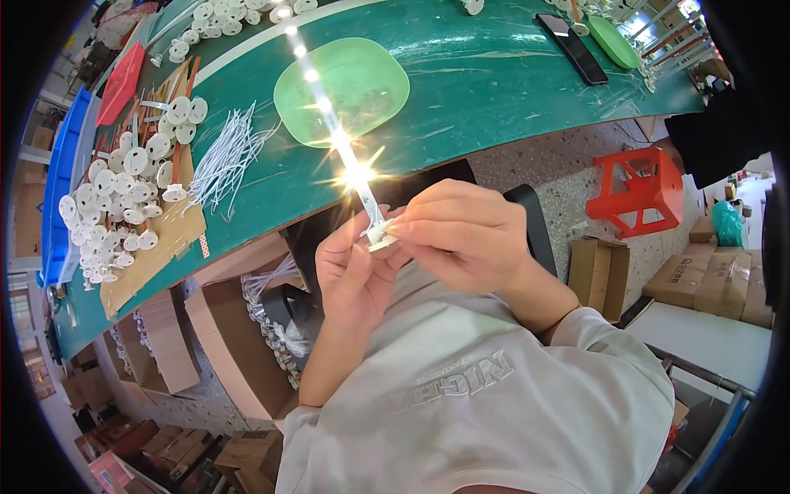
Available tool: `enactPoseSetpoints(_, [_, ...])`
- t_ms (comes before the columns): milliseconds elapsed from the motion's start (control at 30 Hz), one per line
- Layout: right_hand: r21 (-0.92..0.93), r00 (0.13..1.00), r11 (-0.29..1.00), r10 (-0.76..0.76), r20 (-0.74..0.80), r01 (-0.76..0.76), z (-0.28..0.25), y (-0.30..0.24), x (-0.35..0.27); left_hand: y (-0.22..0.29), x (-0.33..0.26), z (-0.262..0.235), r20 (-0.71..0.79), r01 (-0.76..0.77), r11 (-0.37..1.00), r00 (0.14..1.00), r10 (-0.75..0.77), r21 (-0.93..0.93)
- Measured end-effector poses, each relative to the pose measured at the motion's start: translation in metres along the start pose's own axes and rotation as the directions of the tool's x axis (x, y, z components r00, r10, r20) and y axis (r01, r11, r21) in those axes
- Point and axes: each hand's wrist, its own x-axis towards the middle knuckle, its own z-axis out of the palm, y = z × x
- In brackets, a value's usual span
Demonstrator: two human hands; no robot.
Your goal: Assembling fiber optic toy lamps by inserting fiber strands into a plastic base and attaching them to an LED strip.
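Observation:
A lit white LED strip (pixel 329 115) runs from the far table edge across the green table (pixel 477 90) down to my hands, glaring brightly near them. My left hand (pixel 354 276) and my right hand (pixel 461 235) meet at the strip's near end, both pinching a small white connector piece (pixel 380 236) on it. The right hand's fingers cover part of that end from above; the left hand supports it from below.
A translucent green bowl (pixel 370 99) lies under the strip. White round caps (pixel 123 189) and a bundle of white wires (pixel 226 156) sit at left on cardboard. A black phone (pixel 573 48) lies far right. Open cardboard boxes (pixel 239 346) and a red stool (pixel 638 191) stand on the floor.

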Motion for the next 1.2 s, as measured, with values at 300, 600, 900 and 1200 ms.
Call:
enactPoseSetpoints(300, [0.043,0.999,0.999,-0.02,0.032,0.018,0.005,0.001,0.008,0.009,0.003,-0.002,0.02,-0.073,0.992,0.997,0.071,0.106])
enactPoseSetpoints(600, [-0.268,0.85,0.909,0.4,0.342,-0.32,-0.003,0.069,0.089,0.075,0.054,-0.045,0.053,-0.34,0.853,0.936,0.348,0.395])
enactPoseSetpoints(900, [-0.606,0.5,0.785,0.58,0.643,-0.131,0.038,0.135,0.118,0.079,0.063,-0.049,-0.038,-0.275,0.837,0.943,0.331,0.474])
enactPoseSetpoints(1200, [-0.547,0.475,0.809,0.576,0.666,-0.215,0.041,0.141,0.123,0.082,0.065,-0.056,0.056,-0.254,0.816,0.963,0.264,0.52])
